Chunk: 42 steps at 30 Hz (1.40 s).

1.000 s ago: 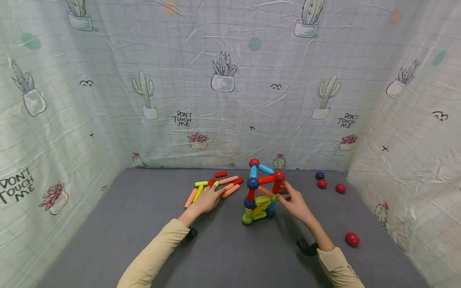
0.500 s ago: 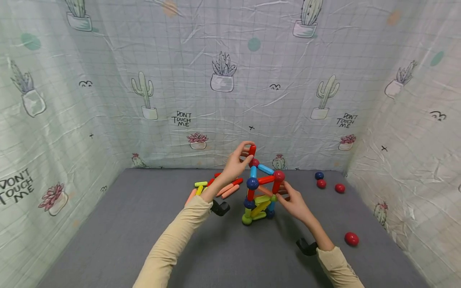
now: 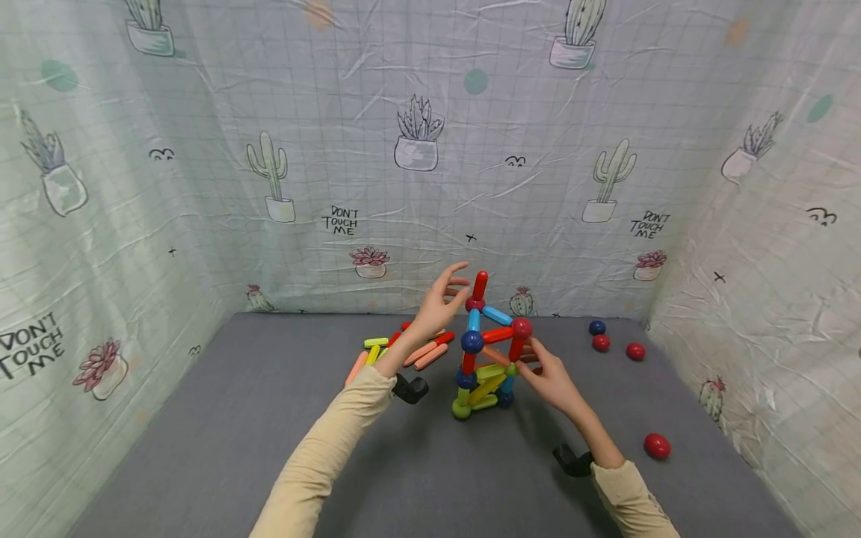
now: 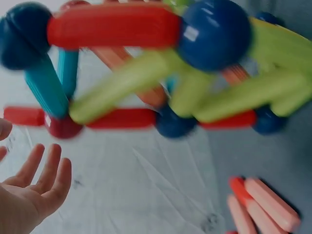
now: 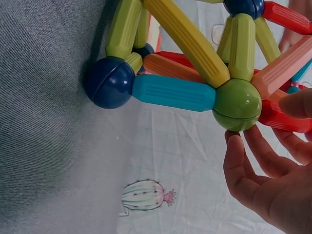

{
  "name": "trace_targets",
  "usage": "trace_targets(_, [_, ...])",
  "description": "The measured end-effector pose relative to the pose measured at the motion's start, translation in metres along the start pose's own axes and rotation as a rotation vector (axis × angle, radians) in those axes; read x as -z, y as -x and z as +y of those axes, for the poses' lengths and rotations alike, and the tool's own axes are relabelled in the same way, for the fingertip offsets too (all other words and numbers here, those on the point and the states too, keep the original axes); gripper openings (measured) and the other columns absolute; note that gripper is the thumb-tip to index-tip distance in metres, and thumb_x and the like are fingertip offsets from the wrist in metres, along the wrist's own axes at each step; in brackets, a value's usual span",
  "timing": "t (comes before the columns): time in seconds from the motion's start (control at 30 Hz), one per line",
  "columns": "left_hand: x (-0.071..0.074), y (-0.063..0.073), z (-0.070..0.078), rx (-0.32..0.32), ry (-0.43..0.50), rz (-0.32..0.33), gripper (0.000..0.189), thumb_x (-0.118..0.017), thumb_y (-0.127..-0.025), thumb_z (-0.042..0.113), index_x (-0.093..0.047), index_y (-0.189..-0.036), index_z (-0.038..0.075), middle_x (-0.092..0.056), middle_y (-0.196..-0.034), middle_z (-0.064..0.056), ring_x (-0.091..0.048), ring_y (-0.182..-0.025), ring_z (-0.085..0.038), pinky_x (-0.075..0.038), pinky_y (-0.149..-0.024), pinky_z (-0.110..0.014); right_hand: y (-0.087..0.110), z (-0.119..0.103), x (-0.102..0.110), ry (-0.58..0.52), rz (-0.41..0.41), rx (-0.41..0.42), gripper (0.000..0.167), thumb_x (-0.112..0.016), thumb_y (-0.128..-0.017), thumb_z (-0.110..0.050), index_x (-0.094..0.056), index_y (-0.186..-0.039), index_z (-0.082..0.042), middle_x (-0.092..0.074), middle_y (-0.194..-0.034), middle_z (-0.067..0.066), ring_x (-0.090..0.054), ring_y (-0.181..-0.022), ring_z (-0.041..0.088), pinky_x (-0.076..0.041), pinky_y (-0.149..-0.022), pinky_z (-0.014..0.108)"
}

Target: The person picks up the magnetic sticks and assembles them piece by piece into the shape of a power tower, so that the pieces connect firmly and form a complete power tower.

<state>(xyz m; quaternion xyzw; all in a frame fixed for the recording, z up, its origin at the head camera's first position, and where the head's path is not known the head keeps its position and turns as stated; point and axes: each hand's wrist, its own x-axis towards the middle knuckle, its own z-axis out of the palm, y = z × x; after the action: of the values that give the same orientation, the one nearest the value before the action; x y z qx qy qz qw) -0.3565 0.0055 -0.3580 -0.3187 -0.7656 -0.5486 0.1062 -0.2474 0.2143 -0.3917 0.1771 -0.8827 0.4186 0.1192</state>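
Note:
A tower of magnetic building sticks and balls point(image 3: 472, 342) stands on the grey table. From its rear top red ball point(image 3: 474, 304), a red stick point(image 3: 480, 286) points upward. Beside that stick is my left hand point(image 3: 436, 305), fingers spread and holding nothing; the left wrist view shows its fingertips point(image 4: 36, 153) apart from the sticks. My right hand point(image 3: 551, 379) steadies the tower's right side. In the right wrist view its fingers point(image 5: 236, 151) touch a green ball point(image 5: 237, 105) from one side, with the thumb point(image 5: 297, 103) across the neighbouring red stick.
Loose sticks in red, yellow and salmon, such as a salmon stick point(image 3: 430, 357), lie left of the tower, partly behind the left forearm. Right of it are a blue ball point(image 3: 596, 327) and several red balls, one point(image 3: 657, 446) nearer the front. A printed curtain point(image 3: 417, 224) encloses the table.
My left hand has gone from the loose sticks up to the tower top, set a red stick on the rear red ball and let go. The right hand has stayed in place.

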Motion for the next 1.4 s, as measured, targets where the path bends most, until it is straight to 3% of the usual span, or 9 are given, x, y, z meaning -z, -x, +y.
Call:
trace_targets(0.13, [0.017,0.016,-0.028,0.074,-0.065,0.008,0.029,-0.047,-0.092,0.014,-0.051,-0.121,0.009,-0.060,-0.110,-0.017,-0.062,-0.089,-0.029,-0.050,-0.075,-0.036,-0.001,0.008,-0.001,-0.031,-0.003,-0.031,0.036,-0.049,-0.089,-0.002,-0.042,-0.123,0.007,-0.054,-0.113,0.029,-0.054,-0.100,0.041,-0.050,-0.073,0.041])
trace_targets(0.23, [0.031,0.029,-0.057,0.129,-0.167,0.006,0.022,-0.050,-0.091,0.012,-0.058,-0.110,0.005,-0.064,-0.103,-0.016,-0.063,-0.085,-0.028,-0.051,-0.073,-0.034,-0.002,0.020,-0.003,-0.065,-0.001,-0.061,0.038,-0.048,-0.090,-0.005,-0.041,-0.126,0.005,-0.052,-0.117,0.028,-0.053,-0.103,0.042,-0.048,-0.076,0.045])
trace_targets(0.43, [0.060,0.056,-0.110,0.186,-0.544,-0.047,0.018,-0.056,-0.086,0.010,-0.063,-0.101,0.004,-0.063,-0.097,-0.013,-0.062,-0.082,-0.024,-0.050,-0.069,-0.034,-0.007,0.047,-0.008,-0.057,-0.001,-0.074,0.038,-0.048,-0.091,-0.012,-0.041,-0.127,0.000,-0.052,-0.120,0.024,-0.053,-0.104,0.038,-0.049,-0.077,0.041])
trace_targets(0.6, [0.081,0.074,-0.136,0.159,-0.849,-0.083,0.018,-0.062,-0.082,0.008,-0.065,-0.099,0.004,-0.062,-0.092,-0.012,-0.061,-0.080,-0.025,-0.050,-0.065,-0.036,-0.008,0.050,-0.010,-0.058,-0.002,-0.057,0.040,-0.050,-0.090,-0.011,-0.042,-0.127,0.000,-0.053,-0.119,0.024,-0.054,-0.102,0.038,-0.050,-0.074,0.040])
trace_targets(0.8, [0.094,0.085,-0.148,0.152,-0.969,-0.113,0.019,-0.061,-0.082,0.012,-0.065,-0.100,0.005,-0.062,-0.088,-0.014,-0.058,-0.074,-0.028,-0.048,-0.059,-0.040,-0.009,0.049,-0.010,-0.054,-0.009,-0.055,0.040,-0.050,-0.090,-0.010,-0.041,-0.127,0.000,-0.053,-0.119,0.025,-0.054,-0.102,0.039,-0.050,-0.074,0.040])
trace_targets(0.9, [0.096,0.089,-0.149,0.149,-1.006,-0.095,0.020,-0.062,-0.082,0.013,-0.065,-0.101,0.006,-0.061,-0.086,-0.013,-0.057,-0.074,-0.029,-0.048,-0.058,-0.041,-0.010,0.048,-0.010,-0.056,-0.012,-0.054,0.040,-0.050,-0.090,-0.011,-0.041,-0.127,0.001,-0.052,-0.119,0.025,-0.054,-0.103,0.039,-0.050,-0.074,0.040])
trace_targets(1.0, [0.093,0.091,-0.148,0.105,-1.028,-0.092,0.019,-0.063,-0.081,0.015,-0.066,-0.098,0.006,-0.059,-0.083,-0.012,-0.055,-0.072,-0.028,-0.046,-0.057,-0.041,-0.010,0.048,-0.010,-0.052,-0.013,-0.049,0.040,-0.050,-0.090,-0.012,-0.041,-0.127,0.001,-0.052,-0.119,0.025,-0.054,-0.102,0.040,-0.050,-0.074,0.039])
trace_targets(1.13, [0.084,0.093,-0.146,0.031,-1.019,-0.159,0.016,-0.061,-0.083,0.016,-0.066,-0.097,0.008,-0.057,-0.083,-0.009,-0.049,-0.071,-0.023,-0.042,-0.056,-0.035,-0.010,0.047,-0.009,-0.054,-0.016,-0.045,0.039,-0.050,-0.091,-0.012,-0.042,-0.127,0.001,-0.052,-0.119,0.025,-0.054,-0.102,0.039,-0.050,-0.073,0.038])
trace_targets(1.4, [0.074,0.093,-0.144,-0.012,-1.058,-0.245,0.017,-0.059,-0.083,0.011,-0.065,-0.098,0.010,-0.061,-0.090,-0.010,-0.049,-0.074,-0.026,-0.043,-0.063,-0.040,-0.009,0.032,-0.006,-0.055,-0.034,-0.061,0.038,-0.049,-0.090,-0.007,-0.041,-0.125,0.004,-0.052,-0.118,0.027,-0.054,-0.102,0.039,-0.050,-0.073,0.040])
